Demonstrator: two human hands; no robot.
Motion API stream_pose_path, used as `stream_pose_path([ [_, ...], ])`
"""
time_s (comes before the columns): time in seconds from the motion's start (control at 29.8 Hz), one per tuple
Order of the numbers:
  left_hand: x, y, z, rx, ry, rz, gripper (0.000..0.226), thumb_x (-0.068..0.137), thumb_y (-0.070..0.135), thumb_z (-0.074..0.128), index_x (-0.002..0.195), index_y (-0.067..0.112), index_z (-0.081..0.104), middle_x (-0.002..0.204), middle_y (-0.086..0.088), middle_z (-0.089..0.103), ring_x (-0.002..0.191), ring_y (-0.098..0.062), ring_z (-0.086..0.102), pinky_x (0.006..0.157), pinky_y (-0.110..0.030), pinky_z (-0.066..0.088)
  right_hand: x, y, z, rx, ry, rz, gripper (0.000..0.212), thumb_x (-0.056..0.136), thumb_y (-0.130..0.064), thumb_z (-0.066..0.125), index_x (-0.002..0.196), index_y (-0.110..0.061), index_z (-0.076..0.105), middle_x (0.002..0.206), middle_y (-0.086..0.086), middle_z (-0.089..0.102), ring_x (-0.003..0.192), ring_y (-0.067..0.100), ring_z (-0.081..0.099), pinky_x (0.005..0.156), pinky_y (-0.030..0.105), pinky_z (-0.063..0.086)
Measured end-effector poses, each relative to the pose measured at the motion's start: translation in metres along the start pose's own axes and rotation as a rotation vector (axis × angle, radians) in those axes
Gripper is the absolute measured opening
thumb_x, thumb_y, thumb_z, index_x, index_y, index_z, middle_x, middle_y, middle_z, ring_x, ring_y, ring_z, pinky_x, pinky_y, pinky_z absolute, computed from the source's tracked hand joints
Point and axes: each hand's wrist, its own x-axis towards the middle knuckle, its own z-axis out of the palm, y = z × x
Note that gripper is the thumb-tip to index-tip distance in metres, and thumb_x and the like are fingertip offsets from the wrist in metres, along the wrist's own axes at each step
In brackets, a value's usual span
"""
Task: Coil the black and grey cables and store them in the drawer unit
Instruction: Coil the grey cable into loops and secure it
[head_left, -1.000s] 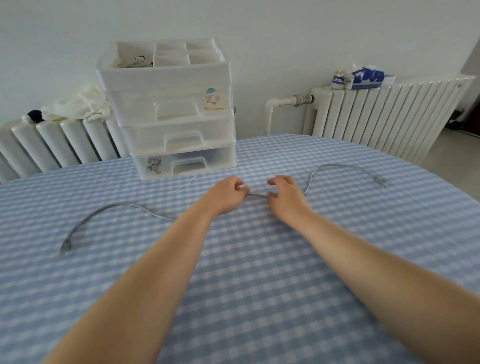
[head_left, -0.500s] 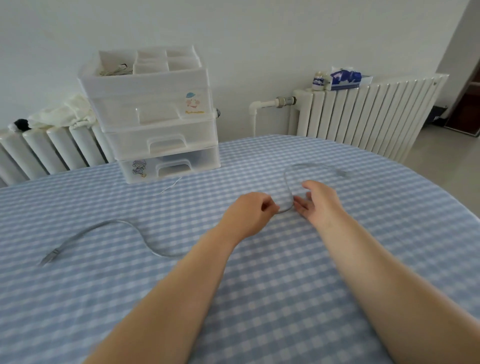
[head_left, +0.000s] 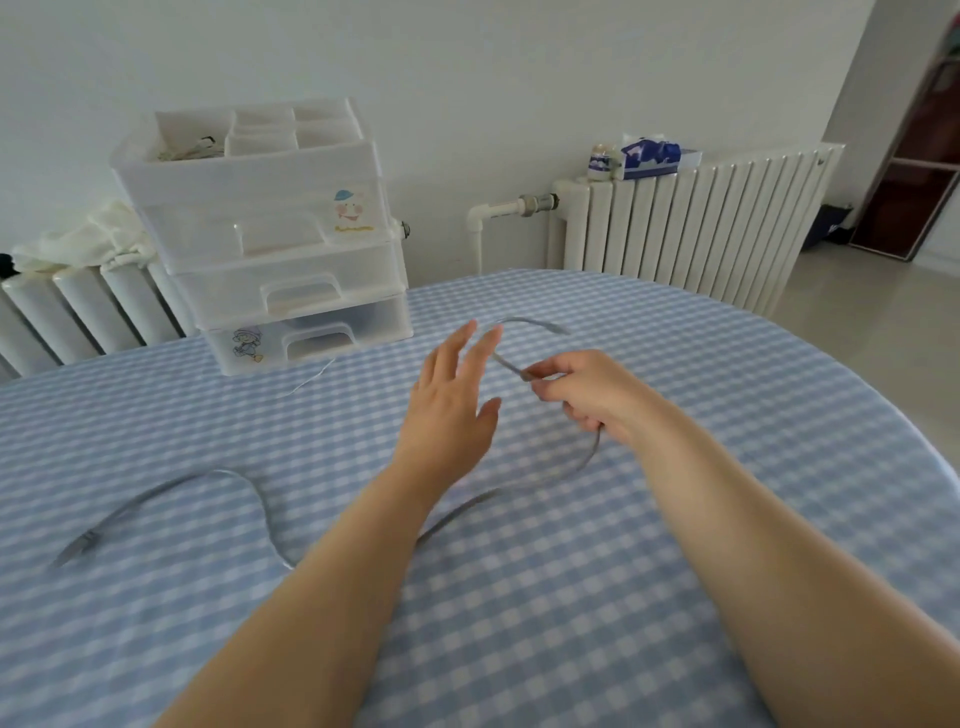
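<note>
Right hand (head_left: 587, 395) pinches the grey cable (head_left: 249, 486) mid-length; left hand (head_left: 452, 405) hovers open just left of it, fingers straight.

Most of the cable trails near-left across the bench (head_left: 675, 545), ending at a plug far left; a short loop arcs beyond the hands. The drawer unit (head_left: 270, 234) stands far left, nearer the left hand.

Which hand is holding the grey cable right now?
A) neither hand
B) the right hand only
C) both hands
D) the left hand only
B: the right hand pinches the grey cable in its curled fingers, while the left hand is spread open, holding nothing.
</note>
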Motion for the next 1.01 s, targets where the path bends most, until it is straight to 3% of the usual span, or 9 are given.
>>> stream_pose_path([
  [0.17, 0.010, -0.018, -0.021, -0.106, 0.097, -0.048, 0.014, 0.088, 0.026, 0.066, 0.099, 0.018, 0.068, 0.145, -0.003, 0.044, 0.137, -0.025, 0.033, 0.108, -0.044, 0.033, -0.016, -0.008, -0.001, -0.078, -0.110, -0.229, 0.018, 0.097, -0.026, 0.053, 0.090, -0.022, 0.068, 0.061, -0.007, 0.043, 0.052, 0.007, 0.034, 0.046, 0.021, 0.027],
  [0.3, 0.015, -0.027, -0.044, -0.118, 0.165, -0.127, 0.011, 0.091, 0.036, 0.060, 0.086, 0.026, 0.061, 0.119, 0.007, 0.064, 0.114, -0.015, 0.054, 0.102, -0.047, 0.038, -0.012, -0.006, -0.002, -0.003, 0.150, -0.435, 0.022, 0.099, -0.026, 0.050, 0.081, -0.025, 0.063, 0.060, -0.008, 0.043, 0.049, 0.004, 0.036, 0.048, 0.018, 0.030],
  [0.4, 0.016, -0.030, -0.059, -0.215, 0.065, -0.292, 0.028, 0.097, 0.041, 0.048, 0.080, 0.020, 0.058, 0.086, 0.007, 0.067, 0.075, -0.012, 0.060, 0.079, -0.038, 0.048, -0.008, 0.001, -0.007, 0.142, 0.346, -0.508, 0.023, 0.101, -0.025, 0.046, 0.081, -0.025, 0.059, 0.058, -0.007, 0.041, 0.047, 0.006, 0.034, 0.044, 0.019, 0.028],
  [0.5, 0.017, -0.031, -0.071, -0.567, 0.007, -0.385, 0.039, 0.100, 0.041, 0.040, 0.071, 0.017, 0.051, 0.054, 0.009, 0.048, 0.049, -0.012, 0.044, 0.066, -0.041, 0.050, 0.000, 0.007, -0.010, 0.213, 0.483, -0.529, 0.025, 0.101, -0.024, 0.043, 0.081, -0.020, 0.056, 0.058, -0.013, 0.044, 0.048, 0.010, 0.033, 0.046, 0.027, 0.027],
  [0.6, 0.017, -0.021, -0.077, -1.137, -0.086, -0.490, 0.038, 0.103, 0.038, 0.035, 0.079, 0.016, 0.053, 0.052, 0.008, 0.028, 0.044, -0.009, 0.026, 0.048, -0.025, 0.039, 0.007, 0.013, -0.006, 0.089, 0.560, -0.503, 0.025, 0.102, -0.025, 0.042, 0.087, -0.013, 0.057, 0.065, -0.020, 0.052, 0.042, 0.002, 0.033, 0.046, 0.025, 0.028],
  [0.67, 0.016, -0.010, -0.079, -1.339, -0.176, -0.511, 0.040, 0.103, 0.040, 0.031, 0.095, 0.014, 0.060, 0.052, 0.007, 0.023, 0.042, -0.006, 0.021, 0.040, -0.019, 0.025, 0.008, 0.016, 0.000, -0.015, 0.578, -0.462, 0.026, 0.102, -0.029, 0.039, 0.094, -0.015, 0.060, 0.063, -0.021, 0.049, 0.043, 0.001, 0.037, 0.048, 0.024, 0.028],
  [0.77, 0.018, -0.004, -0.079, -1.528, -0.250, -0.491, 0.048, 0.100, 0.050, 0.026, 0.113, 0.023, 0.063, 0.051, 0.008, 0.022, 0.040, -0.004, 0.020, 0.038, -0.017, 0.021, 0.004, 0.017, 0.008, -0.286, 0.495, -0.336, 0.025, 0.103, -0.034, 0.033, 0.101, -0.029, 0.058, 0.065, -0.012, 0.051, 0.054, 0.007, 0.047, 0.049, 0.027, 0.031],
  [0.91, 0.020, -0.001, -0.080, -1.737, -0.283, -0.466, 0.040, 0.101, 0.042, 0.029, 0.098, 0.016, 0.060, 0.050, 0.010, 0.028, 0.038, -0.001, 0.027, 0.036, -0.013, 0.026, -0.006, 0.013, 0.024, -0.581, 0.292, -0.258, 0.024, 0.103, -0.026, 0.030, 0.111, -0.028, 0.053, 0.088, -0.001, 0.063, 0.069, 0.021, 0.055, 0.058, 0.031, 0.041],
  [1.01, 0.023, 0.003, -0.082, -1.633, -0.161, -0.491, 0.043, 0.102, 0.043, 0.027, 0.104, 0.013, 0.058, 0.050, 0.009, 0.025, 0.038, -0.003, 0.022, 0.034, -0.015, 0.022, -0.018, 0.004, 0.044, -0.738, 0.145, -0.268, 0.023, 0.101, -0.032, 0.035, 0.118, -0.022, 0.047, 0.106, 0.008, 0.065, 0.090, 0.030, 0.061, 0.070, 0.036, 0.045],
])
